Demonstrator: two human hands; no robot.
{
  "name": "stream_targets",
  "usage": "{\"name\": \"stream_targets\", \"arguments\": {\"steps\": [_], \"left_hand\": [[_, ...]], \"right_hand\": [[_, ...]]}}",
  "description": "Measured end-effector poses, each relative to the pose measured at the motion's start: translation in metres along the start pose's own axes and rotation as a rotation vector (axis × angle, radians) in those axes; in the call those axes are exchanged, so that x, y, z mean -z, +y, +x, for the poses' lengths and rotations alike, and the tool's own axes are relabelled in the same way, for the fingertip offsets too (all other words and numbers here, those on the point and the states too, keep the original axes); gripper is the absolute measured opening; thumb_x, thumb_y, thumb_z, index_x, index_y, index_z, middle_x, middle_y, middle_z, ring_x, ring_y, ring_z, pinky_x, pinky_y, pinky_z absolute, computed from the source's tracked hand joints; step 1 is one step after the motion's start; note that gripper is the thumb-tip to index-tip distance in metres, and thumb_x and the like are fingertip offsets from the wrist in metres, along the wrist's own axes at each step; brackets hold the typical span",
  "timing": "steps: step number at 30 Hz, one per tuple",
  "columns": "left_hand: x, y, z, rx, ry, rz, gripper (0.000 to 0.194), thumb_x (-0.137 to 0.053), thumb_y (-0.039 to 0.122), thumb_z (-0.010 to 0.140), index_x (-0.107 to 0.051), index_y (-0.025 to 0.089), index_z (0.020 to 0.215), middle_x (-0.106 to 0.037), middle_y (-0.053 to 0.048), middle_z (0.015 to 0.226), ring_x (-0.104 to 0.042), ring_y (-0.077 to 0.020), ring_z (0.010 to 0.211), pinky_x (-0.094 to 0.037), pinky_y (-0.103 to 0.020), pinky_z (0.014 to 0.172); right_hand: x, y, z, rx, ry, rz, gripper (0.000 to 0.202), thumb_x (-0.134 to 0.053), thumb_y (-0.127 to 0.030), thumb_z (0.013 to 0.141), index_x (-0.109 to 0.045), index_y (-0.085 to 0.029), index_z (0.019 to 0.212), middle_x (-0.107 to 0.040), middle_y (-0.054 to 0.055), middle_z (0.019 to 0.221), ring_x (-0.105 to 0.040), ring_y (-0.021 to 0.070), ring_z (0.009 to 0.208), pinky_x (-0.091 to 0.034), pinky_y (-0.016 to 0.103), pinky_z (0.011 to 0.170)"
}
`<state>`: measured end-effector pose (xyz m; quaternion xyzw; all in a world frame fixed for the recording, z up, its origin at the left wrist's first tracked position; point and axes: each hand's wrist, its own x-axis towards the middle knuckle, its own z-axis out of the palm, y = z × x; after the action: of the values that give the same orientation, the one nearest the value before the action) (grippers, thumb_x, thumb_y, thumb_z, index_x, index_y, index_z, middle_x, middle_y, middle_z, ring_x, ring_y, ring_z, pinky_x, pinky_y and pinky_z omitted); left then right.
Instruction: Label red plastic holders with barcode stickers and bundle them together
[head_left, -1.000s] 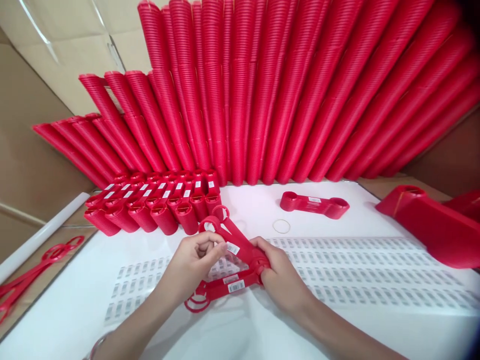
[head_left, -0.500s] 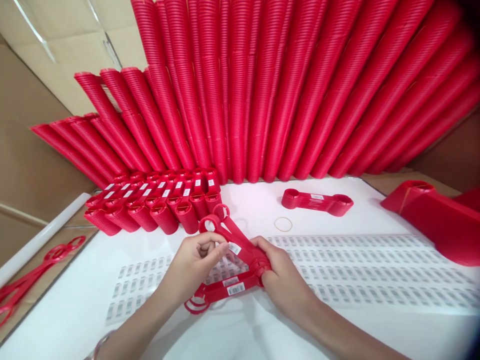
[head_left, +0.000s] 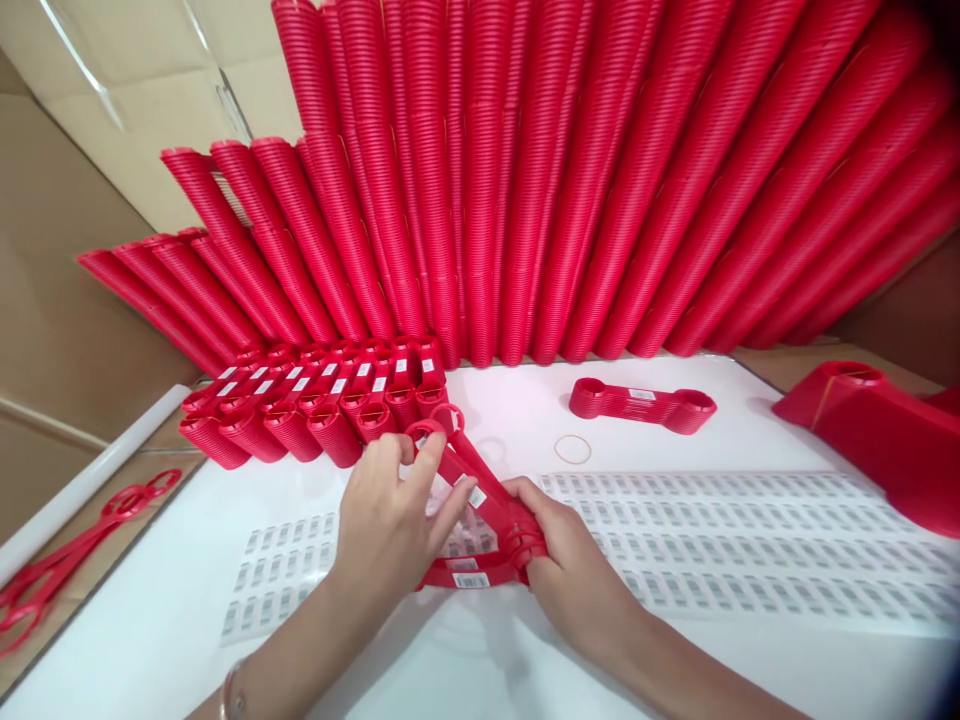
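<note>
Left hand (head_left: 390, 520) fingers spread, reaching forward; right hand (head_left: 559, 560) closed in a grip.

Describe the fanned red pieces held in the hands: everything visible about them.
The red pieces are flat, thin strips that look like plastic, each with ring-shaped ends and a small white barcode label. They fan out from one pinched end, held just above the white table. The right hand grips that end; the left hand lies over the spread strips, fingers on the upper ones.
</note>
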<state>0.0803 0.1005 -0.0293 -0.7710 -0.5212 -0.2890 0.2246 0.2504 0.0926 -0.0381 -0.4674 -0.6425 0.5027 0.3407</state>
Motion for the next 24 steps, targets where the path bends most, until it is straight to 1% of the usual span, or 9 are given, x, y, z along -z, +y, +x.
{"name": "stream_targets", "arguments": {"steps": [4, 8, 10, 13, 16, 18, 20, 21, 24], "left_hand": [[0.001, -0.007, 0.002, 0.093, -0.065, 0.076, 0.038, -0.029, 0.041, 0.098, -0.051, 0.014, 0.114, -0.043, -0.006, 0.083, -0.047, -0.0222, 0.071, -0.037, -0.029, 0.057], [0.001, -0.010, 0.000, 0.106, -0.144, 0.109, 0.044, -0.026, 0.045, 0.097, -0.049, 0.013, 0.117, -0.048, -0.007, 0.086, -0.049, -0.0238, 0.075, -0.034, -0.029, 0.054], [0.001, -0.012, -0.001, 0.105, -0.149, 0.021, 0.040, -0.026, 0.041, 0.098, -0.048, 0.013, 0.117, -0.049, -0.008, 0.089, -0.050, -0.0245, 0.080, -0.037, -0.030, 0.058], [0.000, -0.016, -0.002, 0.138, -0.155, -0.212, 0.028, -0.030, 0.030, 0.096, -0.043, 0.015, 0.117, -0.050, -0.006, 0.091, -0.051, -0.0226, 0.081, -0.040, -0.030, 0.065], [0.000, -0.017, -0.003, 0.261, -0.175, -0.404, 0.020, -0.036, 0.025, 0.092, -0.040, 0.019, 0.111, -0.050, -0.002, 0.083, -0.052, -0.0196, 0.071, -0.040, -0.028, 0.061], [0.002, -0.016, -0.003, 0.360, -0.198, -0.508, 0.013, -0.036, 0.022, 0.090, -0.039, 0.021, 0.103, -0.048, 0.001, 0.075, -0.050, -0.0178, 0.062, -0.038, -0.026, 0.055], [0.005, -0.015, -0.003, 0.410, -0.216, -0.570, 0.011, -0.037, 0.020, 0.087, -0.038, 0.021, 0.097, -0.047, 0.002, 0.072, -0.048, -0.0169, 0.058, -0.037, -0.025, 0.052], [0.006, -0.015, -0.002, 0.392, -0.217, -0.566, 0.011, -0.036, 0.019, 0.084, -0.038, 0.020, 0.095, -0.047, 0.002, 0.073, -0.048, -0.0173, 0.059, -0.036, -0.026, 0.051], [0.009, -0.017, -0.002, 0.227, -0.253, -0.450, 0.009, -0.034, 0.018, 0.079, -0.041, 0.019, 0.084, -0.048, -0.001, 0.072, -0.048, -0.0202, 0.065, -0.035, -0.029, 0.056]], "right_hand": [[0.000, 0.002, 0.000, -0.021, -0.005, 0.003, 0.037, -0.031, -0.001, 0.058, -0.052, -0.017, 0.085, -0.060, 0.002, 0.085, -0.054, 0.0145, 0.073, -0.039, 0.024, 0.063], [0.000, 0.006, 0.001, -0.037, -0.017, 0.064, 0.040, -0.030, -0.002, 0.057, -0.053, -0.017, 0.086, -0.060, 0.000, 0.082, -0.053, 0.0136, 0.073, -0.038, 0.023, 0.063], [0.002, 0.007, 0.003, -0.054, -0.009, 0.101, 0.041, -0.031, -0.002, 0.056, -0.054, -0.017, 0.087, -0.058, 0.000, 0.080, -0.051, 0.0125, 0.068, -0.037, 0.022, 0.059], [0.005, 0.008, 0.006, -0.123, 0.002, 0.199, 0.039, -0.032, -0.005, 0.057, -0.054, -0.017, 0.087, -0.053, -0.002, 0.067, -0.046, 0.0113, 0.059, -0.031, 0.021, 0.051], [0.007, 0.009, 0.007, -0.143, 0.010, 0.232, 0.035, -0.033, -0.006, 0.058, -0.053, -0.016, 0.085, -0.048, -0.003, 0.059, -0.043, 0.0109, 0.056, -0.028, 0.021, 0.048], [0.007, 0.011, 0.008, -0.119, 0.008, 0.223, 0.037, -0.032, -0.006, 0.056, -0.053, -0.016, 0.085, -0.050, -0.003, 0.063, -0.043, 0.0106, 0.057, -0.029, 0.021, 0.050], [0.007, 0.011, 0.007, -0.113, 0.006, 0.223, 0.039, -0.032, -0.005, 0.055, -0.053, -0.016, 0.086, -0.053, -0.003, 0.068, -0.043, 0.0101, 0.057, -0.030, 0.021, 0.051], [0.008, 0.011, 0.007, -0.120, 0.010, 0.228, 0.039, -0.032, -0.005, 0.055, -0.053, -0.016, 0.086, -0.054, -0.002, 0.069, -0.043, 0.0099, 0.057, -0.030, 0.021, 0.050], [0.007, 0.011, 0.007, -0.135, 0.020, 0.243, 0.039, -0.032, -0.005, 0.056, -0.053, -0.016, 0.088, -0.054, -0.002, 0.069, -0.043, 0.0100, 0.057, -0.030, 0.021, 0.050]]}}
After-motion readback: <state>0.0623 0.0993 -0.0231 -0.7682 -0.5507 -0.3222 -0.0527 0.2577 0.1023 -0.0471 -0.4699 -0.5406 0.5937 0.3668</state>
